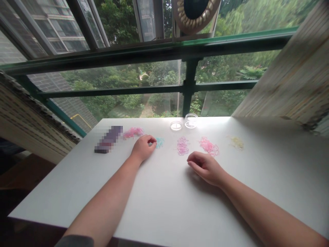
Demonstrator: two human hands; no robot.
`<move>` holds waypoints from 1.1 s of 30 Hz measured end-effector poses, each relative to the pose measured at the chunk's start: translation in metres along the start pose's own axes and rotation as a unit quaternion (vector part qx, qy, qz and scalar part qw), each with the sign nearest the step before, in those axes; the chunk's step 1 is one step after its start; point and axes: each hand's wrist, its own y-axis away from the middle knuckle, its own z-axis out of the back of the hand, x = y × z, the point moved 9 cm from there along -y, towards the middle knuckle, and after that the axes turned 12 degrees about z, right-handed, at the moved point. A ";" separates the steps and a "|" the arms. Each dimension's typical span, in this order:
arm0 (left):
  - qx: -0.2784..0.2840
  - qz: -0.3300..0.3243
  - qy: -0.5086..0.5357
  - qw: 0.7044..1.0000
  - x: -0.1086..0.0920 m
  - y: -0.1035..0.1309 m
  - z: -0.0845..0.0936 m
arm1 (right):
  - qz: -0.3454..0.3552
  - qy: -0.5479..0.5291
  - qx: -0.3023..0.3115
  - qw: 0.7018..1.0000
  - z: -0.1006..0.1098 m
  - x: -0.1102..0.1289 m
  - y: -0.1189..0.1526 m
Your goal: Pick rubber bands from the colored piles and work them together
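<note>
My left hand [144,146] rests on the white table with its fingers curled, thumb and fingertips at the edge of a teal pile [159,142] of small thin loops, perhaps little rubber bands. What its fingertips pinch, if anything, is too small to make out. My right hand [205,166] hovers just above the table, curled with thumb and fingertips close together; nothing can be made out in it. Just beyond it lies a coral-pink pile [209,146] of loops. A lilac pile [182,145] lies between the hands. A pink pile [133,132] sits behind my left hand.
A pale yellow pile [236,143] lies at the right. At the back edge stand a clear round container [191,120] and a clear lid or shallow dish [176,126]. A blurred dark box-like object [109,139] lies at the left. Behind the table [154,206] are a green railing [115,92] and window.
</note>
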 end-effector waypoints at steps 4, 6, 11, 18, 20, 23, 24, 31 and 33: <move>0.005 -0.007 -0.005 1.000 -0.001 0.001 -0.002 | 0.000 0.000 0.003 1.000 0.000 0.001 0.000; 0.007 -0.013 -0.006 1.000 -0.002 0.001 -0.003 | -0.003 0.000 0.002 1.000 0.000 0.001 0.000; 0.014 -0.023 -0.010 1.000 -0.004 0.002 -0.005 | -0.003 0.000 0.004 1.000 0.000 0.001 0.001; 0.012 -0.024 -0.016 1.000 -0.005 0.003 -0.004 | -0.003 0.000 0.008 1.000 -0.001 0.000 0.000; 0.012 -0.022 -0.016 1.000 -0.004 0.004 -0.004 | -0.002 0.002 0.009 1.000 -0.001 0.001 0.000; 0.013 -0.018 -0.015 1.000 -0.004 0.003 -0.004 | -0.001 0.004 0.008 1.000 0.000 0.001 0.000; 0.013 -0.015 -0.015 1.000 -0.003 0.003 -0.004 | 0.000 0.004 0.008 1.000 0.000 0.001 0.000; 0.002 -0.006 -0.010 1.000 -0.003 0.003 -0.002 | -0.007 0.005 0.018 1.000 -0.003 -0.001 0.000; 0.000 -0.007 -0.006 1.000 -0.004 0.003 -0.003 | -0.008 0.008 0.021 1.000 -0.004 -0.001 0.000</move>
